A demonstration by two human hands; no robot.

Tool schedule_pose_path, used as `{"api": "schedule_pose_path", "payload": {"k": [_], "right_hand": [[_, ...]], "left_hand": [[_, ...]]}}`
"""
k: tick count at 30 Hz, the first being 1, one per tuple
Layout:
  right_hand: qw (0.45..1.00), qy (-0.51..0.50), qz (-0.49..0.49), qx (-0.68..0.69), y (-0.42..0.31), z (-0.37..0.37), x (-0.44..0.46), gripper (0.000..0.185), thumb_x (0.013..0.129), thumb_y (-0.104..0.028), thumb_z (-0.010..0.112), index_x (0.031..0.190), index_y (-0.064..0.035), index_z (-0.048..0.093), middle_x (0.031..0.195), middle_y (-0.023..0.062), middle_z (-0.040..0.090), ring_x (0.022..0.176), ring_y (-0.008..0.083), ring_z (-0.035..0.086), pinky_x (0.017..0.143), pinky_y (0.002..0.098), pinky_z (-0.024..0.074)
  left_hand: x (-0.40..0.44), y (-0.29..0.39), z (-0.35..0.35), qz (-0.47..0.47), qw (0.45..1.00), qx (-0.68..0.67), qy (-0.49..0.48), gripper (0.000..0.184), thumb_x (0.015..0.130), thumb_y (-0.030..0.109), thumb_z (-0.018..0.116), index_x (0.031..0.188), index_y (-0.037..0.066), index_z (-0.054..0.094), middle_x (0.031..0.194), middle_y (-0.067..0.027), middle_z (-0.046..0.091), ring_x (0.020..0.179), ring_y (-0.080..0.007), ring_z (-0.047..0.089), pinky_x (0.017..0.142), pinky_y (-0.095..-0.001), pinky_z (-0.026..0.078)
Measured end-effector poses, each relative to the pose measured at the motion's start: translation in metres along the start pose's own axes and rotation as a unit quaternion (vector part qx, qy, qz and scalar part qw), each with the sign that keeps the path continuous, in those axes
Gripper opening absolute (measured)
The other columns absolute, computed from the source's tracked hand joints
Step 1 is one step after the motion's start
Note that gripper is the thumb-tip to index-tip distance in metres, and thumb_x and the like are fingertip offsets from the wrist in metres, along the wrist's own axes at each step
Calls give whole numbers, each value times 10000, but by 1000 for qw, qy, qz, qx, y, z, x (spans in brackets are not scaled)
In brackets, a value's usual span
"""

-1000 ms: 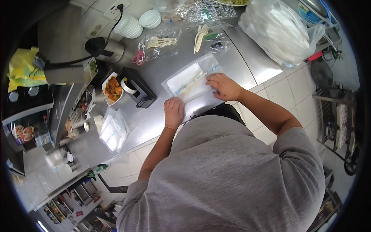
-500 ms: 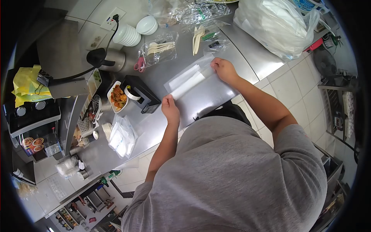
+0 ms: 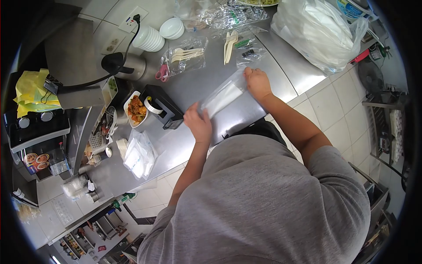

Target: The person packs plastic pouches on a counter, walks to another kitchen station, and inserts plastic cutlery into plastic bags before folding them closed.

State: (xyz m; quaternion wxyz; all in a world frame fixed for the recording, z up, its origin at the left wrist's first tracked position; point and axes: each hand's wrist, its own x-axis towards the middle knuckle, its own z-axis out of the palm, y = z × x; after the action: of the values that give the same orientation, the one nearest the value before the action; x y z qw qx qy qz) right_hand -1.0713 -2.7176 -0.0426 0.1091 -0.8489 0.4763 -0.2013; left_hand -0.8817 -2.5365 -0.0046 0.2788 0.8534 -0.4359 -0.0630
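A clear plastic bag with a folded white item (image 3: 224,97) inside lies as a narrow strip on the steel counter (image 3: 246,111), slanting up to the right. At its lower left end is my left hand (image 3: 198,122), thumb and fingers apart, touching the plastic. My right hand (image 3: 258,82) pinches the upper right end of the bag. A black tape dispenser (image 3: 166,110) with a white roll stands left of my left hand.
Left of the dispenser sits a dish of food (image 3: 137,109), with white plastic bags (image 3: 140,155) below it. Scissors (image 3: 162,73), bagged wooden cutlery (image 3: 185,54), loose cutlery (image 3: 228,46) and stacked bowls (image 3: 148,39) lie behind. A large white bag (image 3: 312,35) fills the back right.
The plastic has gone from a wide sheet to a narrow folded strip around the white item. My left hand has opened from a pinch, and my right hand has risen slightly.
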Motion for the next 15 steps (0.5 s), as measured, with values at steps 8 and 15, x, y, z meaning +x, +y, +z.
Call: {"api": "schedule_pose_path", "payload": {"k": [8,15], "right_hand": [[978,115,-138,106,-47,-26,-4,272,808,-126,573,1066,-41,563,1029,136,597,964,299,558,850,427,417],[964,-155,-192,103,-60,-6,-36,705,811,-451,630,1334,-22,434,1431,165,370,1368,319,281,1110,510,193]], "left_hand": [[-9,13,21,311,936,52,-155,458,883,195,547,1308,43,470,1400,-145,414,1349,-306,323,1136,-464,184],[-9,-1,27,307,939,56,-143,479,881,178,547,1332,54,442,1399,-175,391,1343,-331,319,1119,-477,225]]}}
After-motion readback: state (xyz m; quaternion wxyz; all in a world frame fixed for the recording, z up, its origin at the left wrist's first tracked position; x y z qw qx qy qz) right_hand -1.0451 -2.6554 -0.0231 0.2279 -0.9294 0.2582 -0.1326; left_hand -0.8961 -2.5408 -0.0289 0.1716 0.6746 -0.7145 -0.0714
